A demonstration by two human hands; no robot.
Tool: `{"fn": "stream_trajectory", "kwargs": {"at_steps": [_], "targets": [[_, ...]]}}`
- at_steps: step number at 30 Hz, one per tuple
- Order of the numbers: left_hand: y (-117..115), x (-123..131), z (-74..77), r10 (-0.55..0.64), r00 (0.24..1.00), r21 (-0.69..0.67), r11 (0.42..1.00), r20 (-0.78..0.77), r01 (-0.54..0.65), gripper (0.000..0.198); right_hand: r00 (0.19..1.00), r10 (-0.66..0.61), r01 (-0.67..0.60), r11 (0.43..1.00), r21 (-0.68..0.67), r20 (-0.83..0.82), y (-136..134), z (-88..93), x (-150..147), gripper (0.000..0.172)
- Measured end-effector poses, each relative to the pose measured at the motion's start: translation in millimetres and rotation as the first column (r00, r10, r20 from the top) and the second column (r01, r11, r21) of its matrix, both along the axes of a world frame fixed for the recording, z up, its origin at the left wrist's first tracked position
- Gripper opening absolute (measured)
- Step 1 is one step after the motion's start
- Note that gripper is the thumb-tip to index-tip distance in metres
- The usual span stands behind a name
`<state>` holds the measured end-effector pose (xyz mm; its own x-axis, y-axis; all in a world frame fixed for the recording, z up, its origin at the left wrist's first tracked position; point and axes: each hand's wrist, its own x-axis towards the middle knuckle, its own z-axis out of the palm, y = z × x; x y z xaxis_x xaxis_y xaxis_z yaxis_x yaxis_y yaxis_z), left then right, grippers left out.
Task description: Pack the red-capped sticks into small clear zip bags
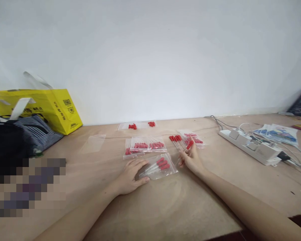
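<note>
The left hand is touching a bag.
The right hand is holding a red-tipped stick; more sticks are lying just beside it.

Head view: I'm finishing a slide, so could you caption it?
Left hand at the edge of a clear bag of red-topped droppers, right hand holding another dropper.
</note>
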<state>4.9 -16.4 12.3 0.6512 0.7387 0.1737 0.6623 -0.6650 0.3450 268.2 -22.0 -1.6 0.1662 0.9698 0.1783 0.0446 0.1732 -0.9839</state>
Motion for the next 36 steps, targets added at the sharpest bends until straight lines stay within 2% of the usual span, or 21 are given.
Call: {"fn": "stream_trajectory", "kwargs": {"at_steps": [5, 9, 12, 16, 18, 22, 27, 31, 34, 36], "targets": [[-0.2, 0.3, 0.3, 0.0, 1.0, -0.001, 1.0, 0.017, 0.0, 0.047, 0.997, -0.03, 0.026, 0.998, -0.059, -0.073, 5.5, -2.7, 3.9, 0.058], [0.1, 0.0, 0.2, -0.006, 0.999, 0.011, 1.0, 0.034, 0.006, 0.047, 0.987, -0.047, 0.033, 0.995, -0.094, -0.156, 6.3, -5.6, 2.7, 0.049], [0.3, -0.4, -0.1, 0.001, 1.0, 0.005, 1.0, 0.021, -0.001, 0.048, 0.986, -0.052, 0.034, 0.993, -0.117, -0.158, 5.4, -6.1, 0.5, 0.053], [1.0, -1.4, -1.8, 0.007, 1.0, -0.006, 1.0, 0.008, -0.007, 0.049, 0.992, -0.056, 0.047, 0.996, -0.079, -0.109, 2.8, -4.8, -0.9, 0.075], [1.0, -1.5, -2.4, 0.007, 1.0, -0.002, 1.0, 0.012, -0.007, 0.049, 0.996, -0.024, 0.018, 0.998, -0.066, -0.091, 2.7, -5.1, -0.3, 0.074], [-0.2, -0.4, -1.1, 0.004, 1.0, -0.003, 1.0, 0.024, -0.004, 0.048, 0.995, 0.045, -0.053, 0.995, -0.084, -0.093, 5.6, -9.6, 2.9, 0.053], [-0.3, 0.4, -0.1, -0.006, 1.0, 0.009, 1.0, 0.028, 0.006, 0.047, 0.948, 0.178, -0.228, 0.959, -0.171, -0.265, 4.4, -11.1, 4.1, 0.031], [-0.1, 0.4, 0.1, 0.006, 1.0, 0.009, 1.0, -0.001, -0.006, 0.048, 0.902, 0.27, -0.351, 0.913, -0.207, -0.339, 0.2, -7.6, 2.1, 0.031], [-0.5, 1.2, 1.4, 0.006, 1.0, 0.004, 1.0, -0.013, -0.006, 0.048, 0.904, 0.331, -0.385, 0.906, -0.178, -0.269, -0.6, -6.2, 1.2, 0.038], [-0.6, 1.6, 2.0, -0.002, 1.0, 0.009, 1.0, -0.008, 0.002, 0.048, 0.909, 0.365, -0.402, 0.896, -0.188, -0.202, 0.1, -6.1, 0.8, 0.036]]}}
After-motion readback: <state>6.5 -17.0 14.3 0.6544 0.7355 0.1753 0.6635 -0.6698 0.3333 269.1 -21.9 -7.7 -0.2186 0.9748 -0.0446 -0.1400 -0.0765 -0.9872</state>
